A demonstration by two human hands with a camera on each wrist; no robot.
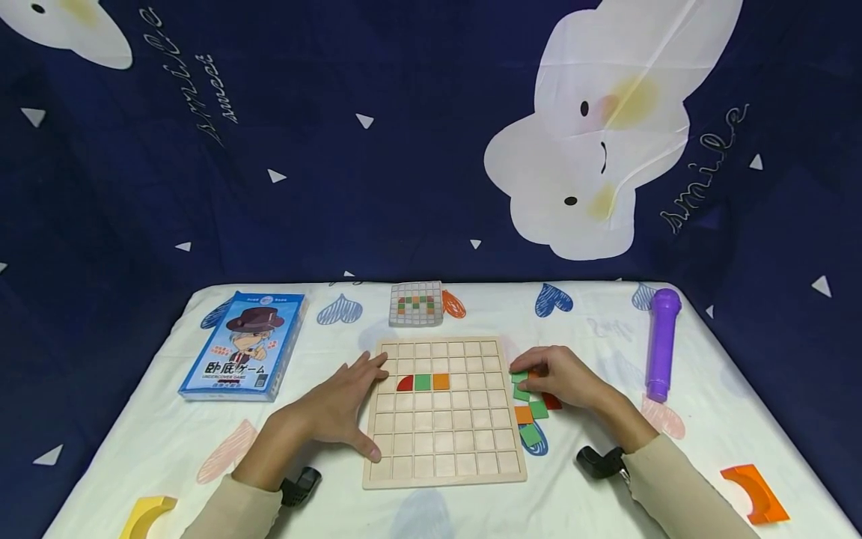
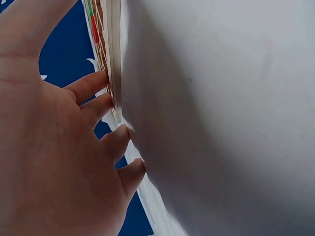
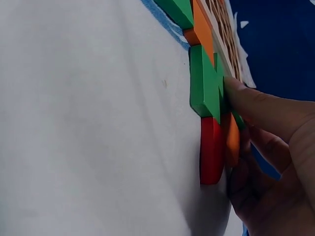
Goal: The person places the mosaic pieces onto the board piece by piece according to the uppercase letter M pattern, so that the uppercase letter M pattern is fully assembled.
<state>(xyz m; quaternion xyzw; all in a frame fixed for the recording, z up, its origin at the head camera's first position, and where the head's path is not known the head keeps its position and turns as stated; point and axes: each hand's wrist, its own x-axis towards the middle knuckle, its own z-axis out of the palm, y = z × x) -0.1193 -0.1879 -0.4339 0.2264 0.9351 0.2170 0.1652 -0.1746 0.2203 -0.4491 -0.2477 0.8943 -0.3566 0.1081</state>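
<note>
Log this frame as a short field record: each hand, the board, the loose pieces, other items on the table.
Left hand: flat, fingers against the wooden grid board left edge
Right hand: fingers on loose tiles right of the board
Board: red quarter-circle, green and orange squares in row three
Other: blue game box, pattern card, purple toy microphone

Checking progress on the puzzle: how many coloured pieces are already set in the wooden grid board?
3, side by side in one row of the wooden grid board: a red quarter-circle piece, a green square, then an orange square. None seem hidden.
</note>
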